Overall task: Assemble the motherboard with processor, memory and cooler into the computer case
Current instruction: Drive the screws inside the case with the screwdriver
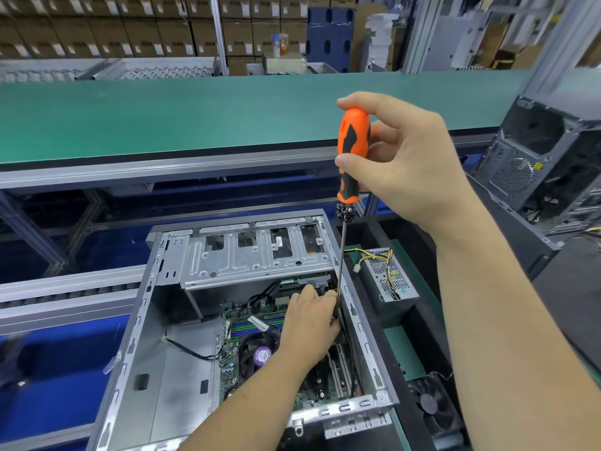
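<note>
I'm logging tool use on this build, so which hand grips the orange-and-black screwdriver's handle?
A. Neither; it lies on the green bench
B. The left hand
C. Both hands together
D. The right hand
D: the right hand wraps the screwdriver handle up high, while the left hand is down inside the computer case beside the shaft's lower end.

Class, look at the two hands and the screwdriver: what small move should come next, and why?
Probably turn the screwdriver with the right hand: its shaft stands nearly upright, tip down inside the case by the motherboard edge, where the left hand steadies it.
</note>
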